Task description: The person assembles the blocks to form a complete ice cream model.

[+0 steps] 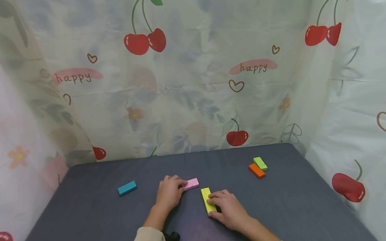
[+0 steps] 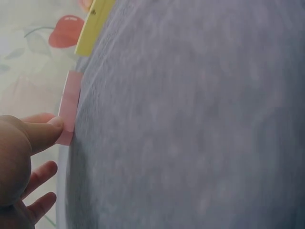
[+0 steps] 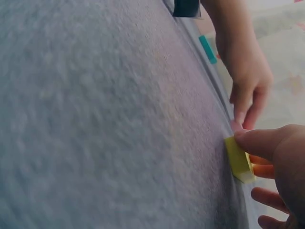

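Note:
On the dark tabletop, my left hand [image 1: 169, 192] pinches one end of a pink block [image 1: 192, 183] between thumb and fingers. The left wrist view shows the thumb on the near face of that pink block [image 2: 70, 102], with other fingers spread below. A yellow block [image 1: 206, 196] lies lengthwise just to the right and nearer. My right hand [image 1: 231, 211] holds it from its right side. In the right wrist view the thumb is at one end of the yellow block [image 3: 239, 161], fingers behind it. A small gap separates the two blocks in the head view.
A blue block [image 1: 127, 188] lies to the left on the dark table [image 1: 102, 220]. Towards the back right, an orange block [image 1: 256, 171] touches or nearly touches a green block [image 1: 260, 163]. Cherry-printed curtains [image 1: 188, 67] surround the table's back and sides.

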Available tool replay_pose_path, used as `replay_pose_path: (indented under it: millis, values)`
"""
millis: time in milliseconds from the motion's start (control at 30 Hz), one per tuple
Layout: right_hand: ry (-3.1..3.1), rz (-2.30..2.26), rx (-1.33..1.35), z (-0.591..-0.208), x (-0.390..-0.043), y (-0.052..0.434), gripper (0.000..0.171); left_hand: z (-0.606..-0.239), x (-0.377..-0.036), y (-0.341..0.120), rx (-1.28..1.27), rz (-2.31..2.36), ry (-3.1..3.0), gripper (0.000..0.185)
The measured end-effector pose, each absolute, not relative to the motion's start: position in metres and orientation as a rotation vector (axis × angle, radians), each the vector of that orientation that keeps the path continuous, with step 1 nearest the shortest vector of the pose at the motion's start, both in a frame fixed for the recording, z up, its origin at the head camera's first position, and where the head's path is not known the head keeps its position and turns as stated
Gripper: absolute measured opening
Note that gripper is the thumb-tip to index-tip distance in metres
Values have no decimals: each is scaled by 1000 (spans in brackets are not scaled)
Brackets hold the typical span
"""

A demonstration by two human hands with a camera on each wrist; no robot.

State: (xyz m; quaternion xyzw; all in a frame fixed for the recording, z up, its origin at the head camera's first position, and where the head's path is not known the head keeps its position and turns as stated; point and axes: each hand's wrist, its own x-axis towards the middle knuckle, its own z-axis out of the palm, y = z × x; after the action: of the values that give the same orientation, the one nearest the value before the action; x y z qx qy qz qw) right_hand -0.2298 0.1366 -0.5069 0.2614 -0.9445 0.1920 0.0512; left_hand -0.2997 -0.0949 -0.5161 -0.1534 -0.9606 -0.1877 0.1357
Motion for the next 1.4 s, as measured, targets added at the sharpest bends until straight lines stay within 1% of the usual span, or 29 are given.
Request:
replay_pose_path:
  millis: [300, 800, 1000, 1400]
  values:
    - [-2818, 581, 836, -510, -226, 129, 39, -516, -297, -84, -510, -536, -2763, 16]
    - [-2845, 484, 736, -508, -213, 113, 37, -514, -288, -66, -616, -546, -2738, 17]
    - [-2872, 424, 678, -508, -211, 109, 37, -515, -289, -66, -633, -537, -2721, 16]
    - [-2772, 463, 687, -514, -211, 114, 37, -511, -288, -66, -639, -461, -2751, 16]
